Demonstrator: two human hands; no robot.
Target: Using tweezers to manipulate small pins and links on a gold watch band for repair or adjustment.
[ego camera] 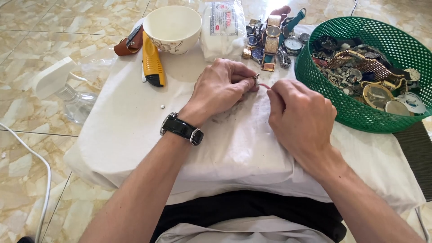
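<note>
Left hand (222, 87) closed in a pinch on a small metal watch part (256, 79), fingers curled round it near the middle of the white cloth-covered counter (135, 135). Right hand (301, 119) just to the right, also closed, fingertips nipping the near end of a thin pink strand (264, 85), perhaps a pin or a bit of wire; too small to tell. Strand lying between the two grips, long axis running left to right, far end touching or almost touching the metal part. Part lying just left of the right grip, so right hand nearer the strand's free end, left hand nearer the part itself. Black-strapped wristwatch (181, 128) worn on the left wrist. Farther off on the counter: white ceramic bowl (172, 28), yellow utility knife (152, 63) left of it, brown leather strap piece (128, 45) beside the knife, white packet (222, 29) right of the bowl, then a heap of loose watches (272, 42). Green plastic basket (315, 72) on the right, full of watch cases, dials and bracelets. Tiny pale bead-like piece (162, 106) alone on the cloth, left of the wrist. Marble-patterned tile floor (27, 135) all round.
</note>
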